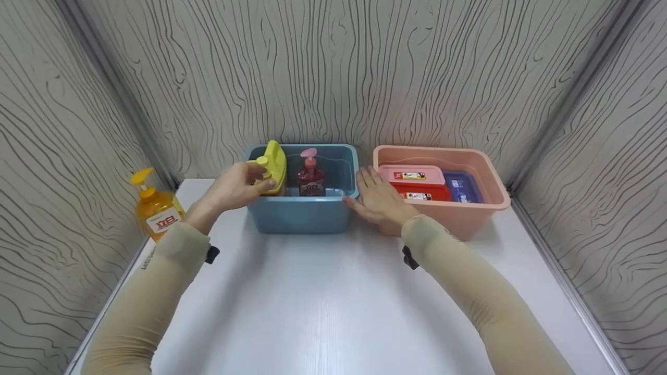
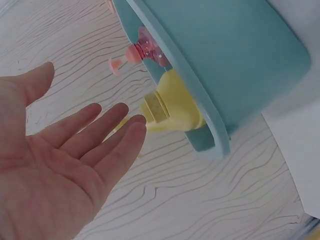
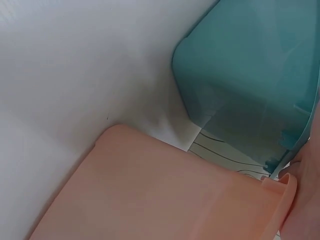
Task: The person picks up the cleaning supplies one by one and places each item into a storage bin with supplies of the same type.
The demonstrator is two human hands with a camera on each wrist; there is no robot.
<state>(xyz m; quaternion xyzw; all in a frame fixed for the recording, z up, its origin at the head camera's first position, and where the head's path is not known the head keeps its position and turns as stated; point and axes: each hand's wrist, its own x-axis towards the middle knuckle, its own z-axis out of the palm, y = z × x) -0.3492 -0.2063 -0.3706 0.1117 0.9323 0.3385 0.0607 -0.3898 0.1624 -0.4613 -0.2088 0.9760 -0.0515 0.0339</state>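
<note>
My left hand (image 1: 237, 185) is over the left end of a blue bin (image 1: 299, 216), fingers loosely extended beside a yellow jug-shaped bottle (image 1: 275, 161) that stands in it. In the left wrist view the palm shows bare, and the fingertips overlap the yellow bottle's cap (image 2: 156, 107). A red pump bottle (image 1: 311, 179) with a pink pump stands to the right of it in the bin. My right hand (image 1: 378, 198) lies with fingers straight at the neighbouring rims of the blue bin and a pink bin (image 1: 443, 213), holding nothing.
Inside the pink bin lie a pink-lidded box (image 1: 388, 173), a red-lidded box (image 1: 437, 192) and a blue-lidded box (image 1: 464, 187). An orange pump bottle (image 1: 156, 211) stands at the white table's (image 1: 312, 291) left edge. Wood-grain panels (image 1: 323, 67) enclose the back and sides.
</note>
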